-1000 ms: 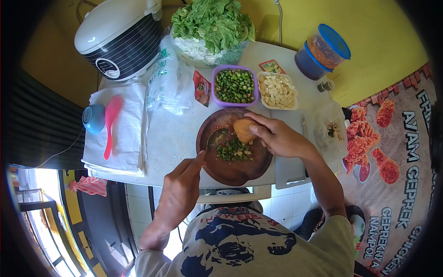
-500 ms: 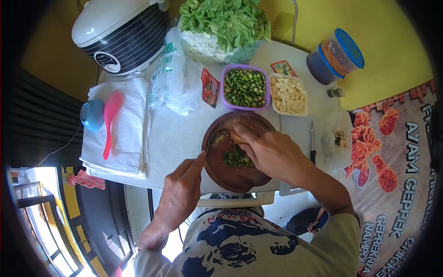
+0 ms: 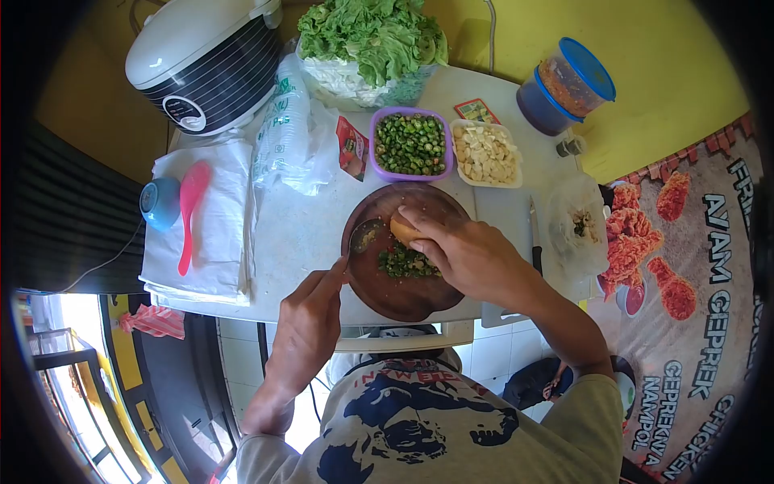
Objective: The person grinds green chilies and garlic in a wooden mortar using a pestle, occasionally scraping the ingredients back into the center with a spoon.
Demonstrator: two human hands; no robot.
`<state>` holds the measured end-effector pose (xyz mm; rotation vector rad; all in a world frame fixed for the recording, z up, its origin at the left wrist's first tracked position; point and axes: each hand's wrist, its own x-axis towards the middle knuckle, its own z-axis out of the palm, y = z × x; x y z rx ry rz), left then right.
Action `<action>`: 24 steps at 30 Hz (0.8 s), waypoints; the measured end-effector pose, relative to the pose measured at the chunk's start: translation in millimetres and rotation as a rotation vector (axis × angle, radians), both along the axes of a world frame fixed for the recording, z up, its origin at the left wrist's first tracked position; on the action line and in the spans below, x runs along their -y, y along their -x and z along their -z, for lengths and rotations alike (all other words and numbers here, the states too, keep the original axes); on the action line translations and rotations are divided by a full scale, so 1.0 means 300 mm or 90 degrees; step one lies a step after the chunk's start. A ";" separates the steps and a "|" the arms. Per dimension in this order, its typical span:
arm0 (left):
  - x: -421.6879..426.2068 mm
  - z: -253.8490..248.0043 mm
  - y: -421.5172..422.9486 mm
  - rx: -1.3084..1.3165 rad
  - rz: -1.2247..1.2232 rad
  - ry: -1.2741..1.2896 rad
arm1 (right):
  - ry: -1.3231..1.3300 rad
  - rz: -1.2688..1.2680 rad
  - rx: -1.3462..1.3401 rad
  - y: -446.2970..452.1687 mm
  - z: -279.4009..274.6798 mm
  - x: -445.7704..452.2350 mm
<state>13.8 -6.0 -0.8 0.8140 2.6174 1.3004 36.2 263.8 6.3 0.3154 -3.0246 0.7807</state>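
A wide brown mortar point(image 3: 391, 301) stands at the table's front edge, with crushed green chilies point(image 3: 401, 263) in its middle. My right hand point(image 3: 468, 252) is closed around a tan pestle point(image 3: 403, 232) over the mortar, just beside the chilies. At the mortar's left side, my left hand point(image 3: 310, 319) pinches the handle of a metal spoon point(image 3: 368, 232). The spoon's bowl rests inside the mortar and has some yellowish mash on it. The fingers of my right hand hide part of the pestle.
Behind the mortar are a purple tub of cut green chilies point(image 3: 409, 145) and a tray of garlic cloves point(image 3: 487, 153). A knife point(image 3: 535, 238) and a clear container point(image 3: 577, 226) are on the right. A pink rice scoop point(image 3: 190, 214) lies left, near a rice cooker point(image 3: 205, 73).
The pestle shows more between my right hand's fingers and has shifted slightly within the mortar. My left hand keeps the spoon at the left side. The whole view has shifted a little.
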 end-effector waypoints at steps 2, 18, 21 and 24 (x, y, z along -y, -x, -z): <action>0.001 0.006 -0.004 0.000 -0.001 -0.004 | -0.076 -0.002 0.040 0.005 -0.022 0.020; 0.026 0.013 0.005 0.009 0.005 -0.007 | -0.190 -0.025 -0.008 -0.020 -0.042 0.026; 0.011 0.017 -0.002 -0.005 -0.014 -0.006 | -0.172 -0.034 -0.020 -0.104 -0.074 0.068; 0.005 0.021 0.001 -0.008 -0.013 -0.002 | -0.199 -0.082 -0.039 -0.158 -0.054 0.136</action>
